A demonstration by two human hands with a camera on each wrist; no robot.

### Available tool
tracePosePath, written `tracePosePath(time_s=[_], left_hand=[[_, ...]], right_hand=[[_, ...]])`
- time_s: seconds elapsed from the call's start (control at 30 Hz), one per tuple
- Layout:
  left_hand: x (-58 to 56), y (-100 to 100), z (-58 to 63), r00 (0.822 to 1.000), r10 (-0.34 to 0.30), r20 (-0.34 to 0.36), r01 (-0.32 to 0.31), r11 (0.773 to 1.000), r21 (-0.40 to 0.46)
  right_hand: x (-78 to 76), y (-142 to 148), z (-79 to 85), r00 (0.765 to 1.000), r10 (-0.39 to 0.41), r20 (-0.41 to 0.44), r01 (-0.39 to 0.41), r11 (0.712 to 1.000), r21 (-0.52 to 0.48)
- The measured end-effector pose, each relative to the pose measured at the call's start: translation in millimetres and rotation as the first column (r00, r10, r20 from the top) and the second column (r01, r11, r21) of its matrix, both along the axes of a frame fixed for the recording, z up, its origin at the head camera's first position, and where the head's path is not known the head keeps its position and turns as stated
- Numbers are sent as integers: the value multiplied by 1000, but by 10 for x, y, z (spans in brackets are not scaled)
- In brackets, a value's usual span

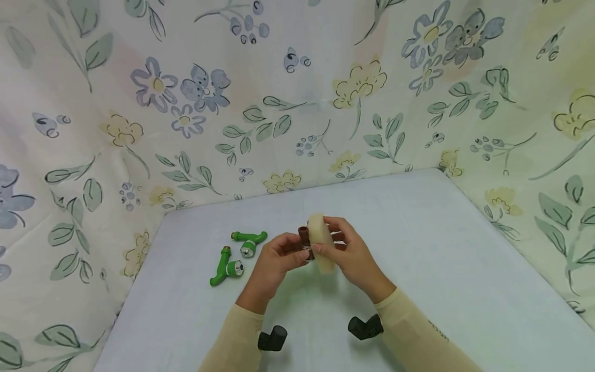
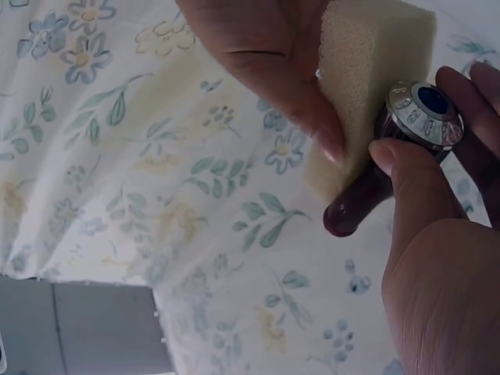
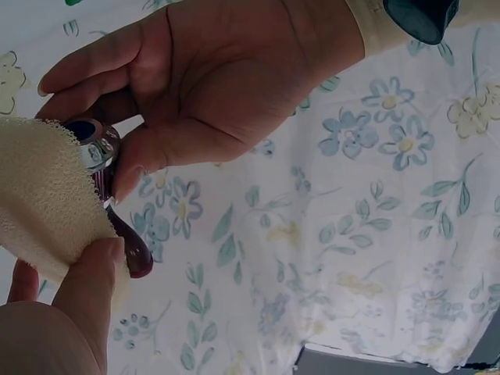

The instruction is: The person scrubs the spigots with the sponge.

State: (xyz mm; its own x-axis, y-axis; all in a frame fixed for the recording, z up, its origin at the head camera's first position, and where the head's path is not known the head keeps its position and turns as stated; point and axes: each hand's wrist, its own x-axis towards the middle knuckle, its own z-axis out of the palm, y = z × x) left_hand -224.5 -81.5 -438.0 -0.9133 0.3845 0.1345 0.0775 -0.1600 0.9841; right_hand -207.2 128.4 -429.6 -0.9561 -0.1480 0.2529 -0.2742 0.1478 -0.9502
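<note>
Over the middle of the table, my left hand (image 1: 275, 262) grips a dark brown tap (image 1: 304, 235) between thumb and fingers. Its silver knob (image 2: 422, 125) with a blue centre shows in the left wrist view, along with the curved spout (image 2: 355, 205). My right hand (image 1: 354, 257) holds a cream sponge (image 1: 319, 230), thumb on the near side and fingers behind. The sponge lies against the tap's side, and in the right wrist view (image 3: 39, 187) it hides part of the tap's body.
Two green taps with silver knobs lie left of my hands: one nearer (image 1: 223, 267), one farther back (image 1: 250, 238). A black wrist camera sits at each sleeve, left (image 1: 273, 338) and right (image 1: 364, 327). Floral curtain (image 1: 297, 113) surrounds the white table (image 1: 446, 268).
</note>
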Motion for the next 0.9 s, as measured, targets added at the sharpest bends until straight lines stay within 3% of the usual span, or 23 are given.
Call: tracePosePath(time_s=[0.37,0.7,0.9], left_hand=[[10,17,10,998,67,10,-67,997,-24],[17,27,-5,998,60,6,-60,998,-25],[22,8,-12,1000,25,-6,-25,1000,-2]], right_hand=[[244,-94,411,992,115,-50,-118,991,-61],[204,-88,351,994,83,-69,-86,995,-45],[47,-24,126,998,32,-49,-32,999,-1]])
